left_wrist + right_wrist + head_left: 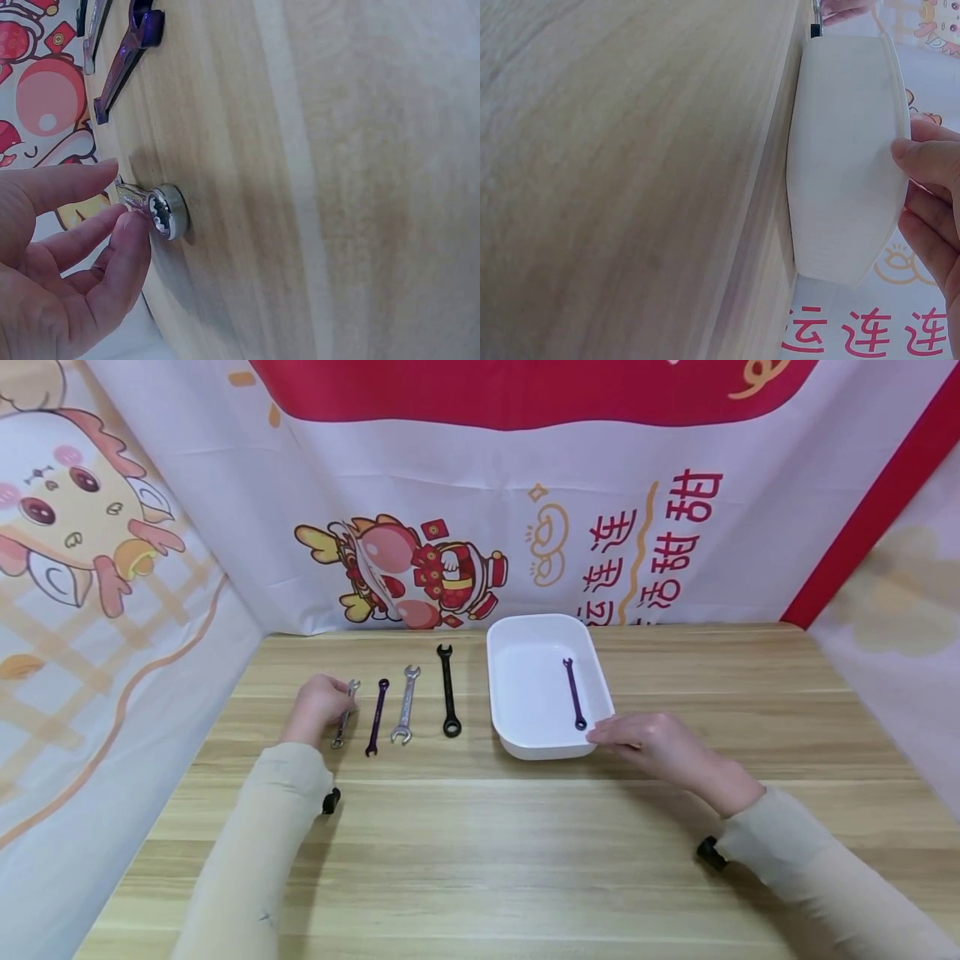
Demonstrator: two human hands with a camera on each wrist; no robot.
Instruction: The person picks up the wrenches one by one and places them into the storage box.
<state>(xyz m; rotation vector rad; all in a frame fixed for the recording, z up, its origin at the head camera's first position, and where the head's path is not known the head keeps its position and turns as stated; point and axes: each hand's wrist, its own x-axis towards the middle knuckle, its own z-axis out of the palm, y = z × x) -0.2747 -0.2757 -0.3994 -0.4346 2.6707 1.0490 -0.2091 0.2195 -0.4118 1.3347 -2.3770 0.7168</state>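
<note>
At the left end of a row of wrenches, my left hand (321, 700) has its thumb and fingers around the shank of a small silver combination wrench (171, 211). Its ring end lies on the table. My right hand (660, 745) pinches the near right corner of a white plastic box (543, 752) by the rim, thumb outside. Inside the box lies a purple combination wrench (574, 693). Beside the left hand, from left to right, are another purple wrench (377, 718), a silver double open-end wrench (407, 703) and a black combination wrench (448, 692).
The wooden table (480, 860) runs back to a printed cloth (480, 468) hanging just behind the box. More printed cloth (97, 635) hangs on the left side. A dark device (711, 853) sits under the right wrist.
</note>
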